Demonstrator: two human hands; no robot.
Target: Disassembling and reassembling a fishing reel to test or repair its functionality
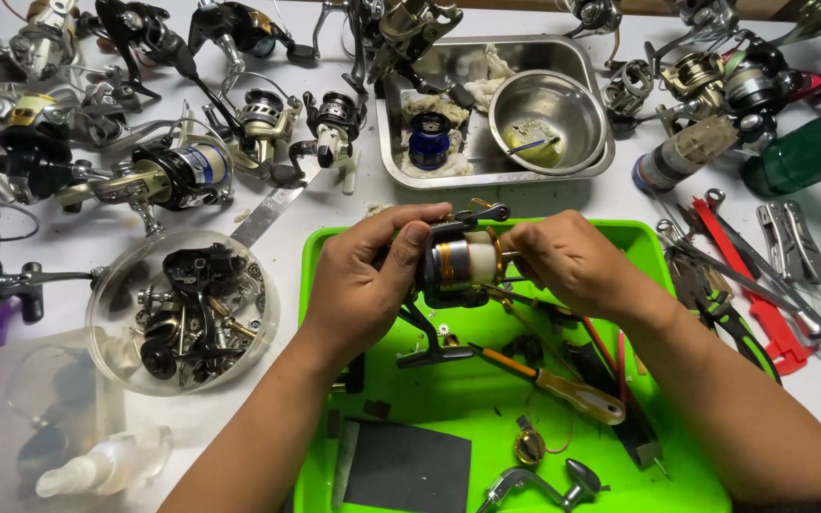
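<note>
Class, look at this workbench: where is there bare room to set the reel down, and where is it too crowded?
Free patches: the green tray floor between the dark pad and the yellow-handled screwdriver; and the white table between the clear parts bowl and the tray's left rim. Crowded: the far left with reels, and the right with hand tools.

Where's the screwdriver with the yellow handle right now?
The yellow-handled screwdriver lies on the green tray, right of centre in the head view, just below the fishing reel held between the left hand and right hand.
</note>
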